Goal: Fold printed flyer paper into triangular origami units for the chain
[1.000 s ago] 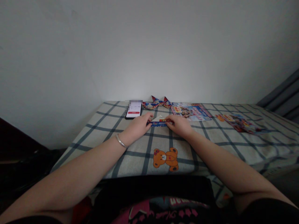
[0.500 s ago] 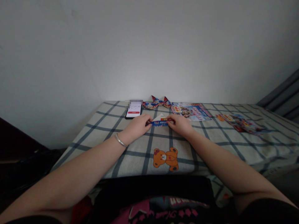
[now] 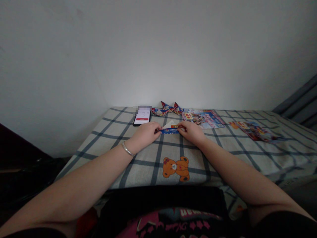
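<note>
A folded piece of printed paper (image 3: pixel 170 130), blue along its near edge with a pale triangular peak behind, lies between my hands just above the checked cloth. My left hand (image 3: pixel 149 131) pinches its left end, thumb and fingers closed. At the right end, my right hand (image 3: pixel 190 131) grips it the same way. The fingers hide both ends of the paper. Right behind it stands a folded paper shape (image 3: pixel 168 109) with two pointed peaks, in red, blue and white.
A phone (image 3: pixel 142 116) with a lit screen lies behind my left hand. To the right are one printed flyer (image 3: pixel 206 119) and another printed flyer (image 3: pixel 257 131). The checked tablecloth (image 3: pixel 119 130) meets a white wall (image 3: pixel 158 53) at the back.
</note>
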`<action>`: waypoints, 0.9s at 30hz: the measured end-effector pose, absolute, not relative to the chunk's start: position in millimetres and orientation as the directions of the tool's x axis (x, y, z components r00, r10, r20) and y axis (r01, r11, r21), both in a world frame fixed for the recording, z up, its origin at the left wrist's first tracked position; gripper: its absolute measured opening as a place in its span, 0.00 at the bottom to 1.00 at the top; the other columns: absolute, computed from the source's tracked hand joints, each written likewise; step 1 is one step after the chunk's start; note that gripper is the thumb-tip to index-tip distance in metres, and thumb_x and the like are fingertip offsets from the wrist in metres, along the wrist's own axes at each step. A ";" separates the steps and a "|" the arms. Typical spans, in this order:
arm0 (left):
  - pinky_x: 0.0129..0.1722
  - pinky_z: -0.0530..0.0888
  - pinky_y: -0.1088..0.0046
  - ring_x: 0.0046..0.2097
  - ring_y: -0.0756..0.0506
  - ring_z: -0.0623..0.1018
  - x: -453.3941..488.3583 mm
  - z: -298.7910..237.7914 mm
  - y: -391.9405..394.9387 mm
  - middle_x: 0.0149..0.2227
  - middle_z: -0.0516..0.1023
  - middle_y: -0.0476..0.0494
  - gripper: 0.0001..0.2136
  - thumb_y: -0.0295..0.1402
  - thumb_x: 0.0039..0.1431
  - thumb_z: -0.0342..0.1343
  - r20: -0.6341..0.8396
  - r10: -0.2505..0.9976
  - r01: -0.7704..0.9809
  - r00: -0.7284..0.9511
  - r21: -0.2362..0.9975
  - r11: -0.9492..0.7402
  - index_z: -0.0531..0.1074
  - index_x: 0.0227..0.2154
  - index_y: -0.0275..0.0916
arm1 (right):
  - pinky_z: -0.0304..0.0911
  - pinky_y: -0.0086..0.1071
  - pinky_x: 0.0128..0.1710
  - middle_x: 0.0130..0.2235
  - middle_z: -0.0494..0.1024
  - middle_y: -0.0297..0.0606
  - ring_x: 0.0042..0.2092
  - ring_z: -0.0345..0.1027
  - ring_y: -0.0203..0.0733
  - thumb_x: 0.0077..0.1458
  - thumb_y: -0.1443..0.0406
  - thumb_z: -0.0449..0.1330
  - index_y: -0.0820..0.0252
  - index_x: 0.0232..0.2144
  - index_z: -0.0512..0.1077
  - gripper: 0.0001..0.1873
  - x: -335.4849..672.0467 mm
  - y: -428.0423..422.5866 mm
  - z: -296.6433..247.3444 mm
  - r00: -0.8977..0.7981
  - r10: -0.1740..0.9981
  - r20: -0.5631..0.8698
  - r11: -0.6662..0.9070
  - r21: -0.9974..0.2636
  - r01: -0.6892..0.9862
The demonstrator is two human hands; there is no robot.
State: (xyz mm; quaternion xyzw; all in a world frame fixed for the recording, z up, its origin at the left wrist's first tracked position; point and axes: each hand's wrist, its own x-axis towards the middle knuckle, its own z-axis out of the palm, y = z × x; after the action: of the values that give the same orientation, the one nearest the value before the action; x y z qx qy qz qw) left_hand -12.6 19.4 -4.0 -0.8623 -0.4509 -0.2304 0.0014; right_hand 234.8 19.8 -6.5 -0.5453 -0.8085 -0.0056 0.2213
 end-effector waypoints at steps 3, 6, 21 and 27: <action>0.36 0.71 0.69 0.37 0.44 0.77 -11.8 -2.6 17.4 0.38 0.80 0.44 0.07 0.33 0.58 0.58 0.394 0.776 0.785 0.493 0.183 -0.591 0.76 0.38 0.38 | 0.64 0.33 0.38 0.43 0.81 0.37 0.41 0.73 0.43 0.58 0.61 0.57 0.54 0.44 0.75 0.12 235.8 20.8 -6.8 -0.320 0.876 0.361 0.416 -0.229 0.880; 0.38 0.71 0.68 0.38 0.43 0.78 -11.0 -3.3 17.2 0.38 0.80 0.43 0.08 0.34 0.58 0.59 0.388 0.765 0.779 0.514 0.161 -0.606 0.77 0.39 0.38 | 0.64 0.33 0.38 0.42 0.81 0.36 0.41 0.73 0.43 0.58 0.61 0.58 0.54 0.43 0.75 0.11 236.4 20.8 -7.3 -0.322 0.873 0.367 0.420 -0.229 0.878; 0.46 0.72 0.66 0.43 0.43 0.76 -9.3 -4.6 20.0 0.41 0.78 0.40 0.08 0.31 0.60 0.56 0.387 0.736 0.734 0.555 0.188 -0.652 0.76 0.39 0.35 | 0.63 0.32 0.37 0.42 0.81 0.36 0.40 0.73 0.42 0.58 0.62 0.58 0.54 0.43 0.75 0.11 236.4 20.1 -6.9 -0.338 0.864 0.374 0.439 -0.227 0.870; 0.40 0.72 0.67 0.40 0.44 0.76 -9.5 -6.5 20.7 0.38 0.77 0.44 0.06 0.28 0.58 0.56 0.402 0.772 0.746 0.492 0.262 -0.612 0.72 0.39 0.37 | 0.64 0.32 0.39 0.42 0.81 0.36 0.41 0.73 0.43 0.58 0.61 0.57 0.53 0.43 0.75 0.11 236.4 19.3 -6.1 -0.342 0.862 0.374 0.441 -0.219 0.870</action>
State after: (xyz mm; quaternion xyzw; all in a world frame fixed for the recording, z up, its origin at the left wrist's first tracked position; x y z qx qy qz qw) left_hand -9.5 20.7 -6.5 -0.8633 -0.4398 -0.2461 -0.0266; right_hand 236.4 19.3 -6.1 -0.5287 -0.8191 -0.0096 0.2223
